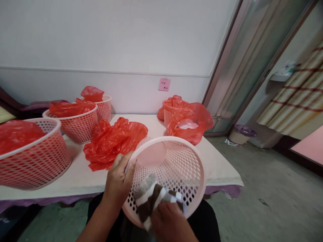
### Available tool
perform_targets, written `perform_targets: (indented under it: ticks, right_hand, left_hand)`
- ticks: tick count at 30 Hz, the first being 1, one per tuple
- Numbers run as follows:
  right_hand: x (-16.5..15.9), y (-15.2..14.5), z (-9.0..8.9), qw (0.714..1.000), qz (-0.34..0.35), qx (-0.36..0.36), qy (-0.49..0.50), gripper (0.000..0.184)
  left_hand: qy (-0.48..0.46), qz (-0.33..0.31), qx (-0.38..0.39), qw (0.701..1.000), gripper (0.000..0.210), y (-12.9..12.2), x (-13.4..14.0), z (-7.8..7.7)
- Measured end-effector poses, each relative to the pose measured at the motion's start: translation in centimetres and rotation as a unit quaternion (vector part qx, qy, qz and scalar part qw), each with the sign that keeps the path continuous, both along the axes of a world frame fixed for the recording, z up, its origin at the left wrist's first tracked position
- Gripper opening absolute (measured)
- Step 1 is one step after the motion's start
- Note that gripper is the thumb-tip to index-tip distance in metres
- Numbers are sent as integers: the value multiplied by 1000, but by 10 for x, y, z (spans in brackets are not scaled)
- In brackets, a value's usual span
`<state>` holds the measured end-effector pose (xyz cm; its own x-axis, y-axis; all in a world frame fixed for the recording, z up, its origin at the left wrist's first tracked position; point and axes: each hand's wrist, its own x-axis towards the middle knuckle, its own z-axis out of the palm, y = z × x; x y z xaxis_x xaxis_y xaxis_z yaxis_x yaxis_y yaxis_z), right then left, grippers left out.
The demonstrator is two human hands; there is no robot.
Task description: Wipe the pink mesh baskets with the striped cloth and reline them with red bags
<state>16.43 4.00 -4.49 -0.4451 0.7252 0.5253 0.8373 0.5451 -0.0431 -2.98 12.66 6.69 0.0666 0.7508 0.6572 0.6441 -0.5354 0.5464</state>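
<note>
A pale pink plastic basket (176, 143) with a mesh wall is tilted toward me above my lap. My left hand (119, 176) grips its rim on the left side, thumb inside and fingers outside. Inside the basket, at its lower side, is a striped cloth item (152, 196) in brown, white and grey; its exact kind is unclear. My right hand (169, 218) reaches in over the near rim and is closed on this cloth, slightly blurred. Just beyond the basket lies a crumpled red plastic bag (118, 139) on the white-covered table.
At left stand pink baskets holding red bags: a large one (32, 158), a middle one (75, 127) and a small one (104, 107). Another basket (169, 116) and an open red bag (193, 121) are back right. A bin (241, 134) stands on the floor.
</note>
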Motion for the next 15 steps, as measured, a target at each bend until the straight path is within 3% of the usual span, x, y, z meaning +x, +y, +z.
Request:
perform_targets:
  ticks: [1, 4, 7, 11, 15]
  right_hand:
    - [-6, -3, -7, 1000, 8, 15, -9, 7]
    - [-12, -7, -23, 998, -14, 39, -37, 33]
    - [-8, -4, -26, 998, -31, 24, -51, 41]
    - [-17, -2, -8, 1000, -4, 28, 1, 40]
    - [-37, -1, 23, 988, 5, -37, 151, 56]
  left_hand:
    - [5, -4, 1, 1000, 32, 1, 0, 1]
    - [3, -27, -8, 1000, 32, 1, 3, 4]
    - [-20, -35, -29, 999, 30, -3, 7, 5]
    - [-75, -3, -66, 995, 23, -19, 11, -2]
    - [-136, -16, -128, 982, 21, -43, 18, -21]
